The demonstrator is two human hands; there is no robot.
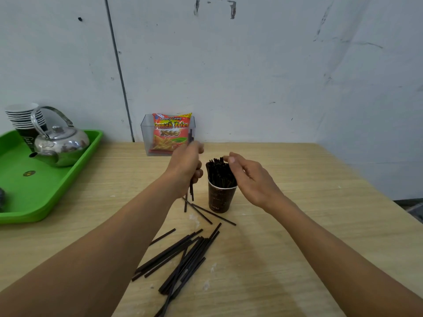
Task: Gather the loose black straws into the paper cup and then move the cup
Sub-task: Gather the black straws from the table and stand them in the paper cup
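A brown paper cup [220, 200] stands upright on the wooden table, packed with black straws [219, 172] that stick out of its top. Just left of the cup, my left hand [186, 167] grips a few black straws held nearly upright. My right hand [248, 177] hovers at the cup's right side, its fingertips touching the tops of the straws in the cup. A loose pile of several black straws [183, 259] lies on the table in front of the cup, and a few more [206, 213] lie crossed near its base.
A green tray [75, 177] at the left holds a steel kettle [60, 145] and a stack of paper cups [25, 120]. A clear box with a red snack packet [170, 133] stands against the wall behind the cup. The table's right edge [375, 197] runs diagonally.
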